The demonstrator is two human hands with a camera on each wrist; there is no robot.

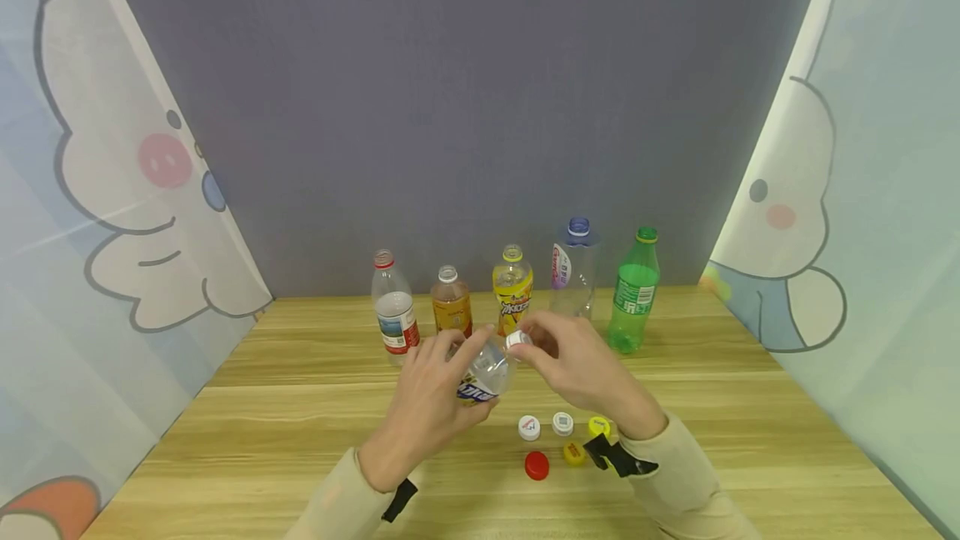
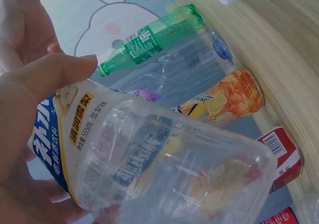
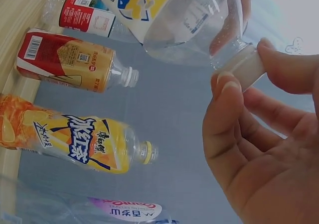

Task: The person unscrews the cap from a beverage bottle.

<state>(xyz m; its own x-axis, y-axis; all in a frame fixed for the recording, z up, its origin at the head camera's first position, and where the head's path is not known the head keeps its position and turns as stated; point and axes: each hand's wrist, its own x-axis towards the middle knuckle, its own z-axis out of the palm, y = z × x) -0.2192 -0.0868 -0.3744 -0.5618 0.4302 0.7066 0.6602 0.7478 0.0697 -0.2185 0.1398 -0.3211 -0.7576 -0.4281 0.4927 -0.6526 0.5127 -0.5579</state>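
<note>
My left hand (image 1: 431, 407) grips a clear plastic bottle (image 1: 491, 369) round its body, over the white, blue and yellow label. The bottle is tilted, its neck towards my right hand (image 1: 581, 361). In the right wrist view, the thumb and fingers of that hand pinch a white bottle cap (image 3: 246, 67) at the bottle's mouth. Whether the cap's thread is engaged cannot be seen. Only the clear base and part of the label of this bottle show large in the left wrist view; its neck is hidden there.
Behind my hands stand a red-ringed bottle (image 1: 393, 307), an amber-labelled bottle (image 1: 452, 307), a yellow iced tea bottle (image 1: 513, 282), a clear blue-necked bottle (image 1: 573, 277) and a green bottle (image 1: 633, 298). Several loose caps, including a red cap (image 1: 536, 465), lie on the wooden table (image 1: 255, 440).
</note>
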